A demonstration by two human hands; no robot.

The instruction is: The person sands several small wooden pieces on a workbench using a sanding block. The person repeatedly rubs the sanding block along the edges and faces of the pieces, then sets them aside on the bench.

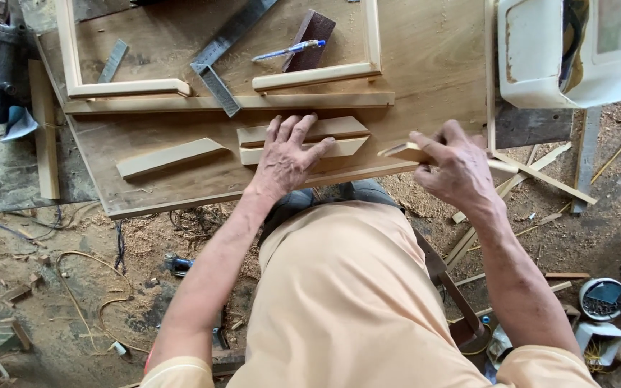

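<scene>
Near the board's front edge, at about three o'clock from the stacked mitred strips [302,141], the right hand [454,167] pinches a short mitred wood piece [405,151] between thumb and fingers, while the left hand [287,156] lies spread flat on those strips. Held only at its end, the piece could slip off the plywood board [425,50] to the sawdust floor [73,287]; at twelve o'clock lie a pen [287,50] and steel square [217,65].

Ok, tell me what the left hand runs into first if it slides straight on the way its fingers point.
The left hand lies on two mitred wood strips, fingers pointing up the board. Going straight on, it would probably first meet the long wooden batten beyond them.
</scene>
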